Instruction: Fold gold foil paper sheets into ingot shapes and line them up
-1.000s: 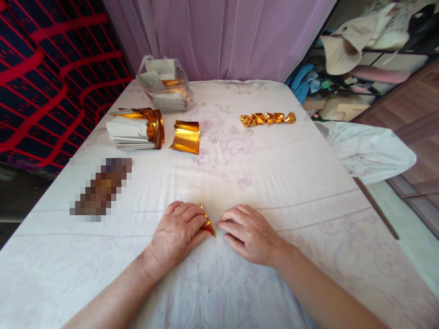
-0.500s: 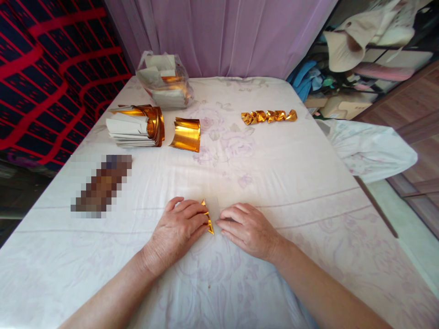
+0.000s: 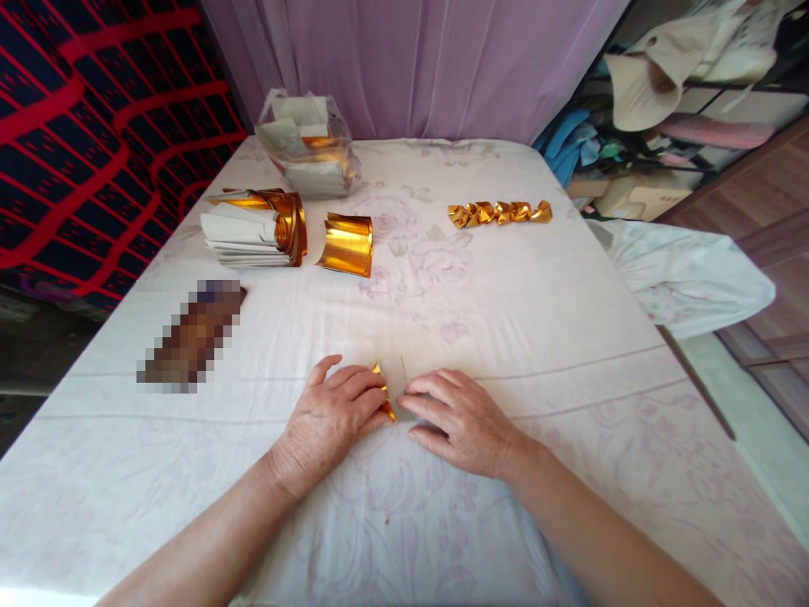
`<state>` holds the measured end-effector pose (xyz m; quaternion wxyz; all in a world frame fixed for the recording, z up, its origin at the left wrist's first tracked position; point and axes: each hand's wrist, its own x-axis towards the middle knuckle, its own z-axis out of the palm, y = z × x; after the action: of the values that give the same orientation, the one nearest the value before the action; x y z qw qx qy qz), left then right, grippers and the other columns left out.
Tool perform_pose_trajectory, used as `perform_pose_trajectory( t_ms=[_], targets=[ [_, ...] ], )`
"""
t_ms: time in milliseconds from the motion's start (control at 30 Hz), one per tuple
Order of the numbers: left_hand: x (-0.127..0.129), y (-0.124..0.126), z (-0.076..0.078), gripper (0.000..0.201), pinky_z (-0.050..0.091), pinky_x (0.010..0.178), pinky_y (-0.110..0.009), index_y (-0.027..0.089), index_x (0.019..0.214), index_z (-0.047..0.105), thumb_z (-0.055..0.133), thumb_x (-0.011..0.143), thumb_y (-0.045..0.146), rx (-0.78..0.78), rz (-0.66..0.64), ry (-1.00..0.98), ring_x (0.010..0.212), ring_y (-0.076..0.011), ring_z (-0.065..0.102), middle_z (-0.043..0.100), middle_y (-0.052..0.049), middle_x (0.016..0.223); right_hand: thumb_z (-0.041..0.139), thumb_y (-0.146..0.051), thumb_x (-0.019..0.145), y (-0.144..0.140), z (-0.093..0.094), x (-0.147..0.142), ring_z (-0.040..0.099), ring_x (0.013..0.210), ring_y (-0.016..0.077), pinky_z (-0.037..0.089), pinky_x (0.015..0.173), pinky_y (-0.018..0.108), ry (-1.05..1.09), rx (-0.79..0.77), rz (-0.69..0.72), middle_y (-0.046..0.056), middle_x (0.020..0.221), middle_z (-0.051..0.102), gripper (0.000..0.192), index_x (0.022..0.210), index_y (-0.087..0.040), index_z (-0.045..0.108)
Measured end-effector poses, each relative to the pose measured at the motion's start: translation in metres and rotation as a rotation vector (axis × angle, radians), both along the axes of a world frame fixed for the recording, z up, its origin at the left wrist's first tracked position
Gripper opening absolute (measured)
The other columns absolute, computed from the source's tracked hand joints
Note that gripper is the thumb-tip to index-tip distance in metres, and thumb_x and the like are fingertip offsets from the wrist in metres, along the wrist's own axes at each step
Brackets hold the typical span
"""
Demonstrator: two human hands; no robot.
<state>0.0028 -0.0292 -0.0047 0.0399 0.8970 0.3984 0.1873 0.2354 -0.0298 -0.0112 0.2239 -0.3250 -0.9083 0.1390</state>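
Both hands press a small gold paper (image 3: 384, 396) flat on the bed (image 3: 569, 354), near its front edge. The left hand (image 3: 329, 421) pins the paper's folded gold side with loosely curled fingers; the right hand (image 3: 458, 417) lies flat on its pale side. On the soft sheet the crease could run crooked, or the slick foil could slip. The paper looks shiny gold, white-backed and partly folded to a point.

No text, label, brand, number or sign can be read anywhere. The blurred patch (image 3: 190, 337) beyond the left hand (image 3: 329, 421) shows no letters, and the gold sheets (image 3: 346, 244) and paper stack (image 3: 243, 236) farther off are plain.
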Motion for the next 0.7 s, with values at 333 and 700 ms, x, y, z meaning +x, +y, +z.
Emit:
perform_pose_trajectory(
  t_ms=[333,700],
  targets=[
    [-0.001,0.001,0.005,0.017,0.033,0.106,-0.047,0.025,0.093,0.069,0.058,0.094,0.039,-0.105,-0.01,-0.001,0.103,-0.0219,0.065,0.072,0.0,0.108,0.052,-0.02,0.096,0.002,-0.001,-0.003,0.058,0.083,0.0178,0.046,0.075,0.033,0.05,0.098,0.002,0.005,0.095,0.068,0.018,0.086,-0.019,0.067],
    [0.01,-0.007,0.008,0.01,0.039,0.1,-0.05,0.021,0.088,0.065,0.069,0.083,0.029,-0.195,0.115,-0.075,0.106,-0.0264,0.062,0.071,-0.004,0.11,0.055,-0.029,0.098,0.006,-0.002,-0.007,0.059,0.088,0.0179,0.042,0.081,0.035,0.038,0.009,-0.051,0.004,0.097,0.069,0.017,0.089,-0.021,0.066]
  ],
)
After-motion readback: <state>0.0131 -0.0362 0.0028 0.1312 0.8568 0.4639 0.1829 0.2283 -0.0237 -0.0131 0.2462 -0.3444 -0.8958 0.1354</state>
